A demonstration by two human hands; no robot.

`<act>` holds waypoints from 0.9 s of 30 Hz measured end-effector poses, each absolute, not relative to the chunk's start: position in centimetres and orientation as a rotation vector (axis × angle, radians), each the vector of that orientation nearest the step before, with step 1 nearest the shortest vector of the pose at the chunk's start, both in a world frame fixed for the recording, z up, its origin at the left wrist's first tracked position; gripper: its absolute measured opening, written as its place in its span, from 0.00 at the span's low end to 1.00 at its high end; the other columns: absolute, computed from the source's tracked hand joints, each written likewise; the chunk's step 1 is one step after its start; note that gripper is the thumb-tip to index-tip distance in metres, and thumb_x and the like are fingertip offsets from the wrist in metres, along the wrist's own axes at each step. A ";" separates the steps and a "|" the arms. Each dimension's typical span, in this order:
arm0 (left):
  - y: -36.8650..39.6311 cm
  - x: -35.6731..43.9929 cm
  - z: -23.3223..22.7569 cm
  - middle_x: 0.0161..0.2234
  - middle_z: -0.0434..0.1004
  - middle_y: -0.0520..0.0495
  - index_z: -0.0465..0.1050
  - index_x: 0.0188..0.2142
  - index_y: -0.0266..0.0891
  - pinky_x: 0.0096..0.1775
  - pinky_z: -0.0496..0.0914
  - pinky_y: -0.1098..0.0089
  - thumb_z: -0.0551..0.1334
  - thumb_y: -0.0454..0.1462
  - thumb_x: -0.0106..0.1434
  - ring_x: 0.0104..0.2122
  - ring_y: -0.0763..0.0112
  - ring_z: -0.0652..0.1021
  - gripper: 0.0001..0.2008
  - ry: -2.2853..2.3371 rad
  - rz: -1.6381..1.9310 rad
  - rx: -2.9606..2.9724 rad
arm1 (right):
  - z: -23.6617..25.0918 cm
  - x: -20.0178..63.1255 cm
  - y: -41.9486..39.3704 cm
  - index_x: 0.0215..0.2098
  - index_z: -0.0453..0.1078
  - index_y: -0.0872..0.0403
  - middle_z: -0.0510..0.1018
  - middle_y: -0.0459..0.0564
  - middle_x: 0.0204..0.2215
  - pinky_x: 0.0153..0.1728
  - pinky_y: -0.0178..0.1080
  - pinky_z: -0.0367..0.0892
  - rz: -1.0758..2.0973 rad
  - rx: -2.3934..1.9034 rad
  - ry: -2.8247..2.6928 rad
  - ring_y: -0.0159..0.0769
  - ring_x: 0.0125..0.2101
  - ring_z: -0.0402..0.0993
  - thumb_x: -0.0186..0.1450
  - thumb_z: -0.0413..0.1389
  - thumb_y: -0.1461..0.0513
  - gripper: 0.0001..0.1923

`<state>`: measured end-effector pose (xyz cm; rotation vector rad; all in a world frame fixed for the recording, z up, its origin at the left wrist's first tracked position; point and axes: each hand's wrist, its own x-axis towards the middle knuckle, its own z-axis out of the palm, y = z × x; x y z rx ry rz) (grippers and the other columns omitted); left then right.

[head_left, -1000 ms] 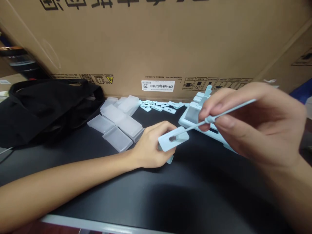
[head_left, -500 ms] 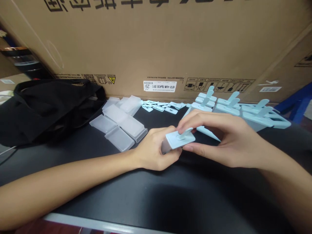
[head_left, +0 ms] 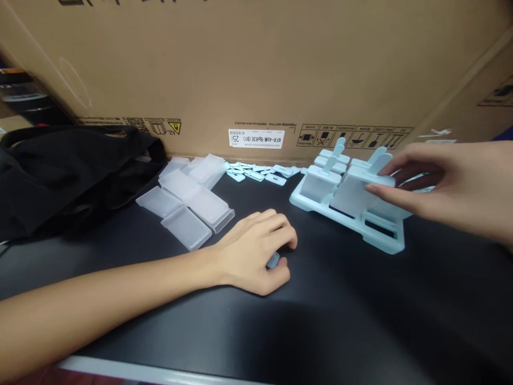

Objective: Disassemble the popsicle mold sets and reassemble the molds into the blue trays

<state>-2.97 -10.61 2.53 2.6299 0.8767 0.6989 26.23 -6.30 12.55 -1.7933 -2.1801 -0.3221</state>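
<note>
My right hand (head_left: 417,184) is at the light-blue rack (head_left: 382,246). Its thumb and fingers close around the lidded end of a translucent ice pop mold (head_left: 355,190) with an upright light-blue stick. Another lidded ice pop mold (head_left: 318,187) stands in the rack's left front, with more lids behind it. My hand hides the rack's right side. On the dark table, my left hand (head_left: 262,251) lies palm down with its fingers curled. A small bluish piece (head_left: 273,260) shows between its thumb and fingers. The rest of that piece is hidden.
Several empty translucent molds (head_left: 192,195) lie left of centre. Behind them is a row of loose light-blue lids (head_left: 256,174). A black cloth bag (head_left: 72,182) is at the far left, and a large cardboard box (head_left: 256,75) walls off the back.
My hands have come apart: they were together on one lidded ice pop mold. My right hand has moved right to the rack. My left hand stays near its place, lower on the table.
</note>
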 end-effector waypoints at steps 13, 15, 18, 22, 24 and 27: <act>-10.7 -2.9 2.6 0.35 0.71 0.50 0.68 0.37 0.41 0.36 0.67 0.65 0.55 0.31 0.52 0.32 0.67 0.68 0.11 0.880 0.539 2.703 | 12.9 24.8 -6.2 0.28 0.78 0.50 0.83 0.47 0.34 0.35 0.40 0.64 -0.171 -1.906 -2.266 0.38 0.31 0.76 0.57 0.64 0.62 0.00; -10.7 -2.9 2.6 0.35 0.72 0.50 0.68 0.36 0.41 0.36 0.67 0.65 0.56 0.31 0.53 0.33 0.67 0.69 0.11 0.884 0.538 2.711 | 13.0 24.7 -6.2 0.27 0.78 0.50 0.82 0.47 0.34 0.34 0.40 0.64 -0.185 -1.949 -2.263 0.39 0.31 0.75 0.57 0.64 0.62 0.01; -10.7 -2.9 2.6 0.35 0.72 0.50 0.68 0.37 0.41 0.36 0.67 0.65 0.56 0.31 0.54 0.33 0.66 0.70 0.10 0.897 0.537 2.722 | 12.8 25.1 -6.0 0.29 0.78 0.49 0.81 0.47 0.29 0.31 0.39 0.62 -0.140 -2.042 -2.263 0.37 0.27 0.73 0.57 0.63 0.60 0.02; -10.7 -2.8 2.5 0.34 0.72 0.50 0.68 0.37 0.41 0.37 0.68 0.65 0.56 0.32 0.56 0.33 0.66 0.70 0.09 0.923 0.535 2.742 | 12.0 26.3 -5.6 0.33 0.78 0.46 0.78 0.46 0.25 0.27 0.39 0.58 -0.188 -2.069 -2.280 0.37 0.24 0.71 0.60 0.60 0.54 0.07; -10.8 -2.7 2.5 0.34 0.71 0.50 0.68 0.37 0.41 0.37 0.68 0.65 0.56 0.32 0.57 0.33 0.66 0.70 0.08 0.937 0.524 2.756 | 11.8 26.7 -5.6 0.34 0.78 0.45 0.78 0.45 0.25 0.27 0.39 0.58 -0.222 -2.062 -2.286 0.37 0.25 0.71 0.60 0.59 0.53 0.08; -10.8 -2.7 2.6 0.34 0.71 0.50 0.69 0.37 0.41 0.37 0.68 0.65 0.56 0.32 0.58 0.34 0.67 0.71 0.08 0.952 0.505 2.772 | 12.0 26.4 -5.9 0.34 0.78 0.44 0.77 0.45 0.25 0.27 0.40 0.57 -0.216 -2.088 -2.295 0.38 0.25 0.71 0.61 0.57 0.53 0.09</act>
